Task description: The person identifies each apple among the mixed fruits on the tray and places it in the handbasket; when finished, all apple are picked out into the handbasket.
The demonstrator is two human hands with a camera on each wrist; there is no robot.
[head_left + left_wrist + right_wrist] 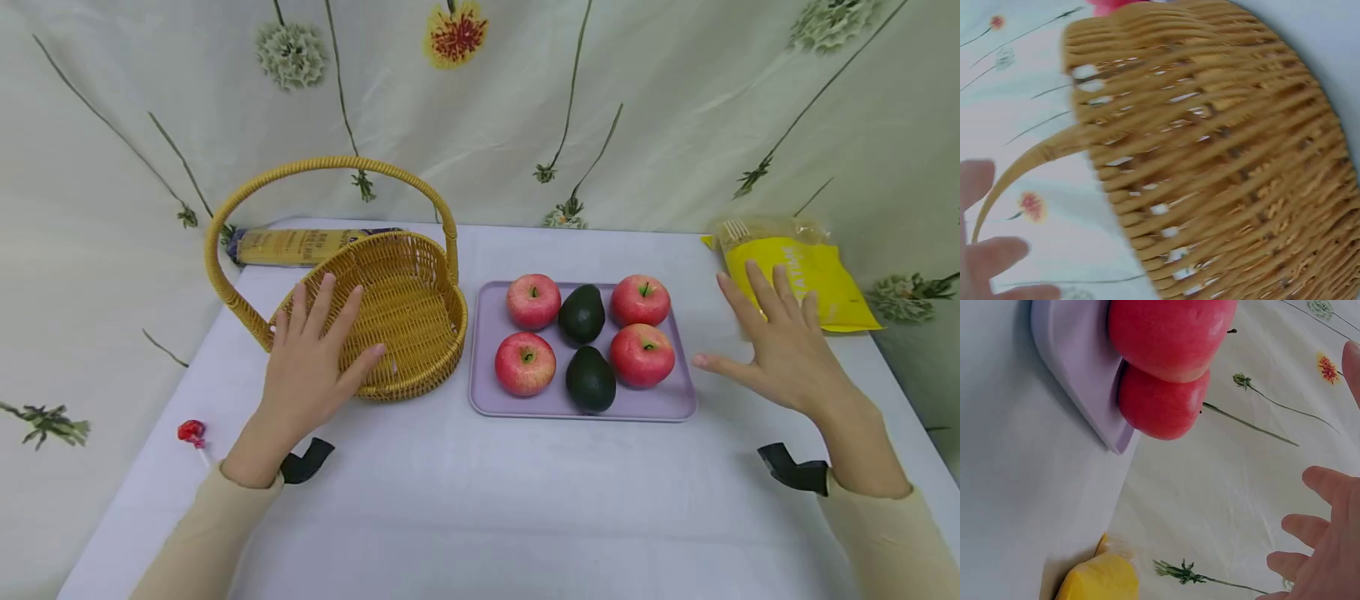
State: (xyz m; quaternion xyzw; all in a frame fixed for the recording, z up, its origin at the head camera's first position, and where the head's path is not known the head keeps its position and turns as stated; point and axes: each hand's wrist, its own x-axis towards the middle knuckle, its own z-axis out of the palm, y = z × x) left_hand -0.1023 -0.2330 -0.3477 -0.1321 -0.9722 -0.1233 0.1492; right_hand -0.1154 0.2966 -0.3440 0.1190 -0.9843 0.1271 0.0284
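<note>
My left hand [306, 367] is spread with straight fingers over the near left side of a wicker basket [408, 321], overlapping its rim in the head view. The basket has a tall arched handle and nothing lies inside. In the left wrist view its woven wall [1210, 150] fills most of the frame. Between my hands lies a lilac tray [480, 396] with several red apples [533, 301] and two dark avocados [591, 379]. Fingers spread, my right hand [795, 358] hovers right of the tray, near a yellow bag [813, 279]. Neither hand holds anything.
Behind the basket lies a long yellowish packet [300, 247] at the table's back edge. A red lollipop [192, 432] is on the left, beside my left wrist. Flower-printed cloth [480, 125] hangs behind the white table [525, 500].
</note>
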